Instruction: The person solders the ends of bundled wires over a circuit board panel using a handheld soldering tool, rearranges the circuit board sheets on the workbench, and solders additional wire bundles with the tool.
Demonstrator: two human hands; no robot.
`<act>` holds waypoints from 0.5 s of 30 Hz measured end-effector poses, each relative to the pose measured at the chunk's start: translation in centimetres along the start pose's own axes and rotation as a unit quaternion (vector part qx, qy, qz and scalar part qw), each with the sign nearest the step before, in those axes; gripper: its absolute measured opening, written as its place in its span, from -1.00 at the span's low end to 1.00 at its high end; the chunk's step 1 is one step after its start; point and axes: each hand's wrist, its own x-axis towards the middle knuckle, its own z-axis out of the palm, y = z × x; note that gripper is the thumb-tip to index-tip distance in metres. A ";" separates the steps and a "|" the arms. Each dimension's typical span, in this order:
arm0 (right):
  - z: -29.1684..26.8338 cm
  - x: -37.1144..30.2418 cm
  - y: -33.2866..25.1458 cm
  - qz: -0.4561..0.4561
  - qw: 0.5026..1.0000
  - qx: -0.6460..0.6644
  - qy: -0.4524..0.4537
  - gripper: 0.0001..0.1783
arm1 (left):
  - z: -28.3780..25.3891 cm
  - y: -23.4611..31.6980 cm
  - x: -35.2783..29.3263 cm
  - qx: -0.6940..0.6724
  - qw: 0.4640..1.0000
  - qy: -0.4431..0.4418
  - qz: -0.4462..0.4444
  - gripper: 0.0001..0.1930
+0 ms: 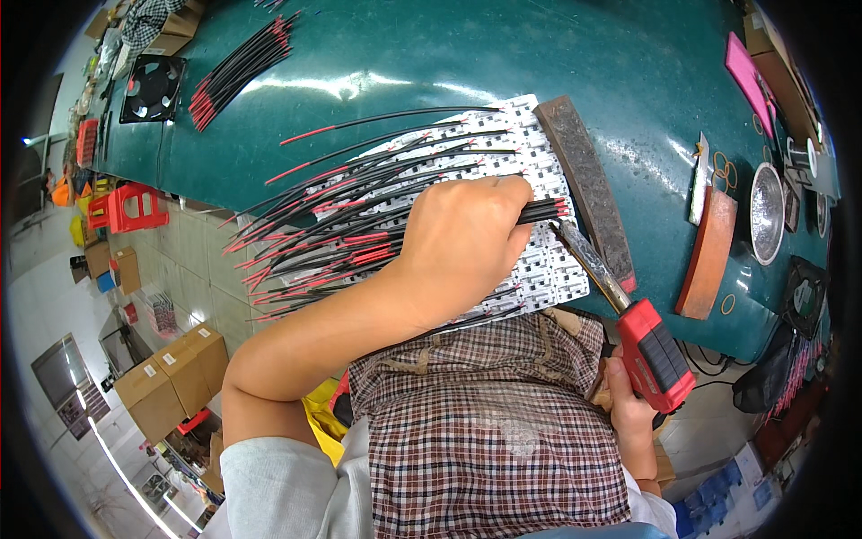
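Observation:
My left hand [467, 235] is closed on several thin black wires with red ends, pressing them down over a white circuit board panel [549, 274]. Their red ends stick out past my fingers at the right, above the panel. My right hand [630, 400] grips the handle of a red and black soldering iron [654, 355]. Its metal shaft slants up and left, and the tip lies close beside the held wire ends; whether they touch I cannot tell. More black and red wires [314, 193] fan out leftward across the panel. A dark brown bar [584, 184] lies along the panel's right side.
On the green table [386, 49] lie a wire bundle [241, 72] and a black fan [153, 88]. To the right are a knife [699, 184], an orange-brown block [708, 256], a metal bowl [766, 214] and rubber bands [724, 171]. A red stool [135, 208] stands at left.

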 end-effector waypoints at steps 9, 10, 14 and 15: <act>0.2 0.2 -0.4 -0.020 1.000 -0.019 -0.014 -0.82 | 0.0 0.2 -0.2 0.013 1.000 -0.004 0.001 -0.85; 0.4 0.2 -0.8 0.025 1.000 -0.009 0.014 -0.80 | 0.1 0.3 -0.2 0.017 1.000 0.005 0.006 -0.86; 0.5 -0.2 -1.1 0.070 0.995 0.021 0.064 -0.75 | 0.1 0.2 -0.3 0.029 0.999 0.007 0.017 -0.86; 0.4 -0.2 -0.8 0.069 0.995 0.021 0.063 -0.75 | 0.2 0.2 -0.3 0.031 0.999 0.011 0.019 -0.86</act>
